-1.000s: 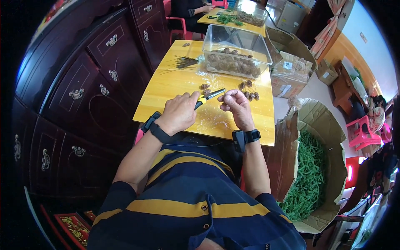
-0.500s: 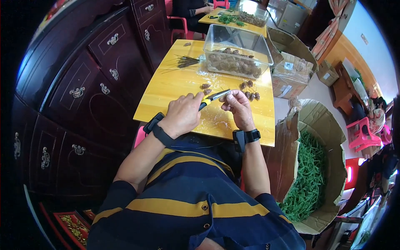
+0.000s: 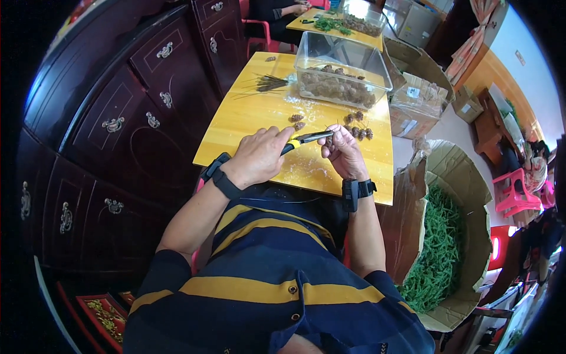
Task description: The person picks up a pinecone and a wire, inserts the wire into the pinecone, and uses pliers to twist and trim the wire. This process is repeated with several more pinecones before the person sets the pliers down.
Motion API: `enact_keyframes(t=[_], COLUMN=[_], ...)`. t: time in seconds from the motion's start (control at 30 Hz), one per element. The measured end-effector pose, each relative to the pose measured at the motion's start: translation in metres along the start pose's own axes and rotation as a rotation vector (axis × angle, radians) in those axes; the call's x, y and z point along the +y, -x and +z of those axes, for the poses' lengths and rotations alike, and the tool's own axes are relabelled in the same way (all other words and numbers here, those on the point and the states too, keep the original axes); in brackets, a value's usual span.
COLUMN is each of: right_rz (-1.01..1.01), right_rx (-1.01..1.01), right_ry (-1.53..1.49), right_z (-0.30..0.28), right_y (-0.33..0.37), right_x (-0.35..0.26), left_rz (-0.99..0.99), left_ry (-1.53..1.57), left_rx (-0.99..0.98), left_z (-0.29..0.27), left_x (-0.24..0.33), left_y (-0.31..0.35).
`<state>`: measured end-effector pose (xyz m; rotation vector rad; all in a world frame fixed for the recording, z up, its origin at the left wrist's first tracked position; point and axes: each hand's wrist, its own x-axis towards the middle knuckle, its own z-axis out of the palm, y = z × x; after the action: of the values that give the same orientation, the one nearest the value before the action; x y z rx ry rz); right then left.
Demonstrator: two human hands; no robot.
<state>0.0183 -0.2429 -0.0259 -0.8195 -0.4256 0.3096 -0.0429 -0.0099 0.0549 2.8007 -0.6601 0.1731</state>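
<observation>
My left hand point(image 3: 258, 154) is closed round the yellow-and-black handles of a pair of pliers point(image 3: 310, 137). Their metal jaws point right and meet the fingertips of my right hand point(image 3: 346, 156). Pinched in that hand is a small brown pine cone point(image 3: 329, 143), partly covered by the fingers; a thin dark wire end sticks up by the plier tips. Just beyond the pliers lie two loose pine cones point(image 3: 298, 122). Several wired pine cones point(image 3: 359, 130) are grouped past my right hand.
A clear plastic bin point(image 3: 377, 88) of pine cones stands at the back of the yellow table point(image 3: 230, 130). Left of it lies a bundle of dark wires point(image 3: 271, 82). White crumbs dot the tabletop. A cardboard box point(image 3: 480, 236) of green artificial foliage is at my right, dark cabinets point(image 3: 118, 171) at my left.
The pliers have tipped from slanting upward to nearly level, their jaws at my right fingertips. My right hand has turned, and the pine cone in it now shows.
</observation>
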Motion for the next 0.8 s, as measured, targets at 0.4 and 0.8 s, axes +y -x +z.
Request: enact_keyframes(t=[0.4,0.8], right_rz=[0.024,0.182], right_rx=[0.01,-0.046], right_ry=[0.132,0.076], right_z=[0.001,-0.007], right_y=[0.002,0.004], right_x=[0.004,-0.001], left_rz=[-0.011,-0.004], left_ry=[-0.141,-0.028], left_rx=[-0.043,-0.072], left_z=[-0.009,0.002], left_x=[-0.005,-0.009], left_y=[-0.003,0.003])
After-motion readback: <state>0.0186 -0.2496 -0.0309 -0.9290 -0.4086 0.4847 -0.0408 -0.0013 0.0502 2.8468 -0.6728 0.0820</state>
